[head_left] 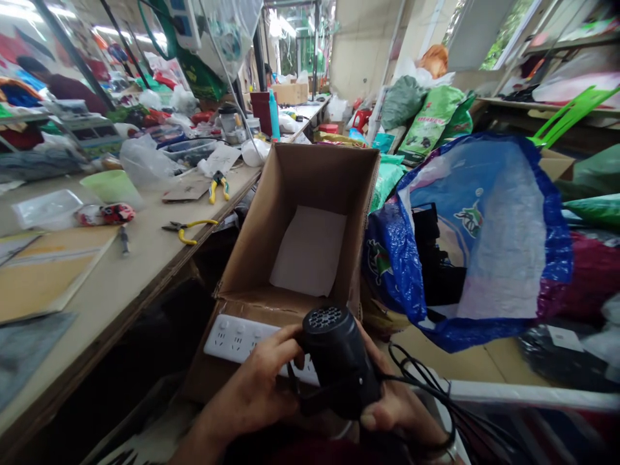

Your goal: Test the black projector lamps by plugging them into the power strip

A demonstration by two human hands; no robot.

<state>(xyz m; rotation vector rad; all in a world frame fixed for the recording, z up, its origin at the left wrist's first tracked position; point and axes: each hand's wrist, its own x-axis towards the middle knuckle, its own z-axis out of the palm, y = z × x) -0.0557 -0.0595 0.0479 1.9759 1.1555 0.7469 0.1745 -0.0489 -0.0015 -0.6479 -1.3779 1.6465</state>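
A black hair dryer, its round grille facing up, is held low in front of me. My right hand wraps around its right side, thumb at the lower body. On the other side, my left hand has its fingers curled against the dryer, near a thin black loop; part of its grip is hidden. A black cord trails to the right in loose coils. Beneath the hands lies a white power strip on a cardboard flap. Just beyond stands an open cardboard box with a pale sheet inside.
A workbench on the left bears yellow-handled pliers, cutters, a green cup and plastic bags. To the right, a large blue bag gapes open with black items inside. Filled sacks stand behind it.
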